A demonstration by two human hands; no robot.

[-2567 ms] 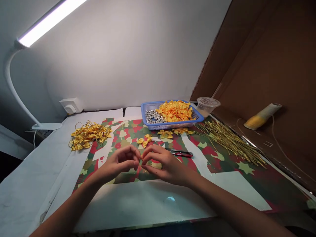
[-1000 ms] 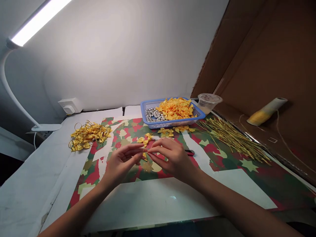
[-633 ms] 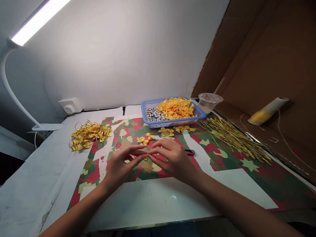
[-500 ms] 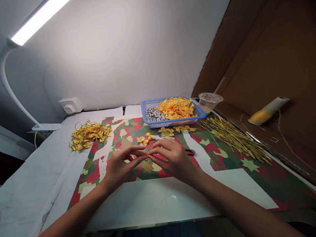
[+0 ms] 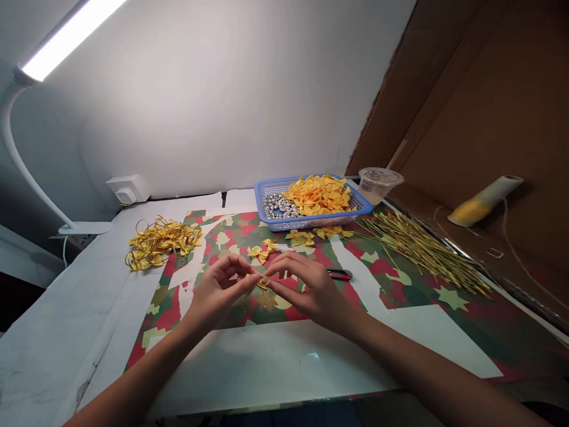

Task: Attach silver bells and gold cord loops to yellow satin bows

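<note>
Two hands together, the left hand (image 5: 217,292) just beside and the right hand (image 5: 311,295) pinching one small yellow ribbon bow (image 5: 263,283) over the printed paper mat (image 5: 489,332), with many loose bows (image 5: 317,194) remaining in the blue plastic basket (image 5: 284,226) and a pile of gold-looped bows (image 5: 160,243) apparently finished at left.

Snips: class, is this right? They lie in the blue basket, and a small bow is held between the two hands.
Not quite: the head view shows the snips on the patterned mat, beyond the right hand, not in the blue basket. The small bow is held between the left hand and the right hand, as stated.
</note>
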